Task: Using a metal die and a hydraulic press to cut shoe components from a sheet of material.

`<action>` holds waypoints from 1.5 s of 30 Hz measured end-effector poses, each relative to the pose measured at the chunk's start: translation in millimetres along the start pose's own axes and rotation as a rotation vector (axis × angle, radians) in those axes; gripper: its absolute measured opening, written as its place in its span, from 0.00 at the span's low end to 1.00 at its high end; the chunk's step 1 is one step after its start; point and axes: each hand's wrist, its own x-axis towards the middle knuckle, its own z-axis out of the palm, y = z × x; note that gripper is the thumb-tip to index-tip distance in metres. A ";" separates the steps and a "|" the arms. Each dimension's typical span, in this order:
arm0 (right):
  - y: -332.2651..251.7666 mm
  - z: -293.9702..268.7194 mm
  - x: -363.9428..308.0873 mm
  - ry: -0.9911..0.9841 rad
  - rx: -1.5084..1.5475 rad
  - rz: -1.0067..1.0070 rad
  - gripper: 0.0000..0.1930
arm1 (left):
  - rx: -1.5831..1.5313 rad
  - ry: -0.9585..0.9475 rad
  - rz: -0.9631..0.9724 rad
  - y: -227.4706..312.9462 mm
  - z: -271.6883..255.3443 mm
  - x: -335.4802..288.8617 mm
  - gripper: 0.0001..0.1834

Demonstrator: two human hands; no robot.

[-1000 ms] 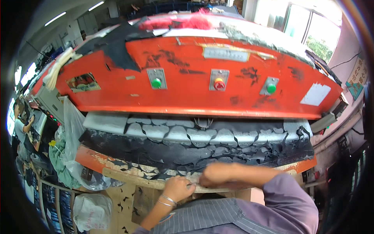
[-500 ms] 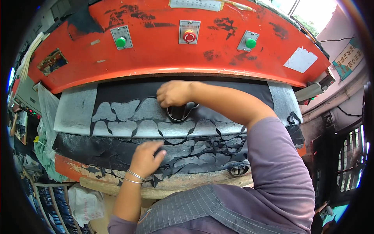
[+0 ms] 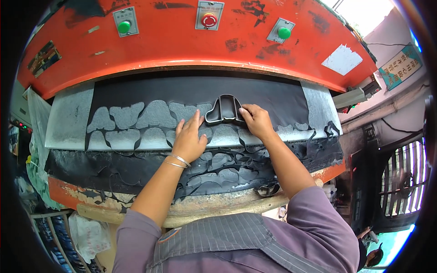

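Observation:
A metal cutting die (image 3: 222, 120) with a curved outline and inner crossbars sits on a black sheet (image 3: 150, 86), right of a row of cut-out shapes. The fingers of my right hand (image 3: 256, 120) are closed on its right edge. My left hand (image 3: 188, 139) lies on the cut part of the sheet, left of the die, fingers stretched out and holding nothing. Through the shaped holes the pale grey cutting board (image 3: 68, 119) shows, with thin black strips between them.
Beyond the board stands the red press beam (image 3: 173, 50), with two green buttons (image 3: 124, 27) and a red stop button (image 3: 209, 20). Black scraps (image 3: 227, 175) hang over the near edge, by a wooden rail (image 3: 214, 215). Another metal die (image 3: 267, 190) lies there.
The die has moved right along the sheet with my right hand, which now grips its right side. My left hand has reached forward onto the sheet. The view has shifted.

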 end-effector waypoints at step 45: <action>-102.4 -17.6 -145.5 -0.485 0.094 -0.591 0.22 | -0.042 -0.046 -0.059 58.8 -69.1 -146.6 0.10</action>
